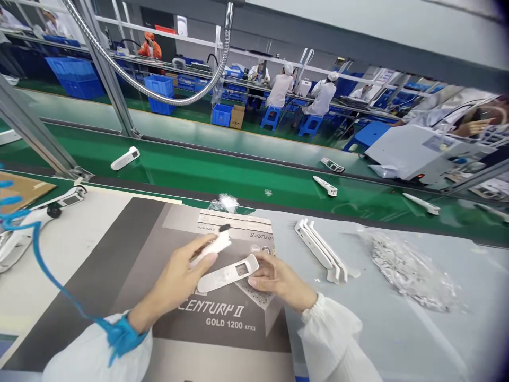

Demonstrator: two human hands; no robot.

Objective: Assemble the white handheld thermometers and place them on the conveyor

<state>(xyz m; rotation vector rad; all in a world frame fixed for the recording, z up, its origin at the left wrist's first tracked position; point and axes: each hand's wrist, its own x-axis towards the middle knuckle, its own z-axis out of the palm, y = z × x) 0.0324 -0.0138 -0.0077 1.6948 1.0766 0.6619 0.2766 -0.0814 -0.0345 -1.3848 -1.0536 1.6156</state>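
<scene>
My left hand (178, 276) is closed around a white plastic housing part (212, 248) with a black piece at its upper end. In my right hand (274, 278) I grip the end of a white plastic cover (225, 276), long and rounded, with a square window near that end. The two parts are close together above a printed cardboard sheet (191, 339). Just right of the sheet lies a row of several similar white covers (318, 249). A blue strap with a coiled blue cord (123, 337) circles my left wrist.
Beyond the bench runs a green conveyor (218, 178) carrying several white handheld devices (125, 158). A clear bag of small parts (411, 270) lies at the right. Assembled devices (67, 200) rest at the left. A flexible metal hose (170, 100) hangs overhead; people sit at benches behind.
</scene>
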